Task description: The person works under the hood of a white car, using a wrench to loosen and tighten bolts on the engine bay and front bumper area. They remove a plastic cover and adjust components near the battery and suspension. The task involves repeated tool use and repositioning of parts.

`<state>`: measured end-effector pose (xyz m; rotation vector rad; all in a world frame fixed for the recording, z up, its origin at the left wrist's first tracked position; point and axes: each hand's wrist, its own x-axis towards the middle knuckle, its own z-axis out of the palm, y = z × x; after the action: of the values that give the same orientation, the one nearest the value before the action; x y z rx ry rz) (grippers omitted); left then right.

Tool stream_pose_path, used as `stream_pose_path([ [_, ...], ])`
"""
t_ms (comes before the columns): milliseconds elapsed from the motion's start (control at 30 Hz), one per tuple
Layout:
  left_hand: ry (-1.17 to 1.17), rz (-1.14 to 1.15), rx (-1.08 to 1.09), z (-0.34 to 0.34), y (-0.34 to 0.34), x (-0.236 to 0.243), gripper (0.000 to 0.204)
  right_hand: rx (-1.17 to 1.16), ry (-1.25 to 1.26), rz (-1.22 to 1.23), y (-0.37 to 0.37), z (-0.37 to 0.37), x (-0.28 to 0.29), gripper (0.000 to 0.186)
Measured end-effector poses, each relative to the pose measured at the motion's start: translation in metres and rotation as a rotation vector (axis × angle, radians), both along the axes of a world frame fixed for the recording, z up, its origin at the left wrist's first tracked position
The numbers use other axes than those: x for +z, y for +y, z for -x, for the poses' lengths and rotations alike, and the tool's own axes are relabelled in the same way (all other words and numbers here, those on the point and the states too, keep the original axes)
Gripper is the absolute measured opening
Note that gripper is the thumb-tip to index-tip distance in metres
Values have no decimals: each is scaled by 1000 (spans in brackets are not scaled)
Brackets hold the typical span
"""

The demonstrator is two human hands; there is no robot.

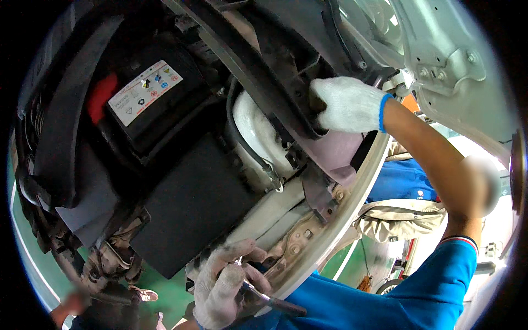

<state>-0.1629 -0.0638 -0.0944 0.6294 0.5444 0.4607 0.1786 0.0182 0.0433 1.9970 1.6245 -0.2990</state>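
Observation:
My left hand (pixel 224 283), in a white knit glove smudged dark, is closed at the near edge of a car's engine bay. A slim metal hand tool (pixel 264 297) with a dark end lies across its fingers; its exact kind is unclear. A small shiny metal piece (pixel 239 260) shows at the fingertips. My right hand (pixel 349 105), in a white glove with a blue cuff, is curled against the long black plastic trim (pixel 269 91). Whatever is within that grip is hidden. Below it sits a pale plastic part (pixel 333 151).
A black car battery (pixel 176 99) with a white label and a red cover (pixel 103 98) stands left, beside a black box (pixel 192 206). A black hose (pixel 242 132) crosses a white tank (pixel 256 129). The pale fender edge (pixel 366 190) curves nearby. Another person's shoe (pixel 144 294) shows lower left.

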Motion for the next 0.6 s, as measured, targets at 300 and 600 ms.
stream_pose_path([
  [300, 8, 21, 15, 1, 1, 7, 64, 27, -21, -81, -9, -7, -11, 27],
  [600, -13, 71, 33, 4, 0, 12, 64, 80, -95, -83, -5, -5, -16, 27],
])
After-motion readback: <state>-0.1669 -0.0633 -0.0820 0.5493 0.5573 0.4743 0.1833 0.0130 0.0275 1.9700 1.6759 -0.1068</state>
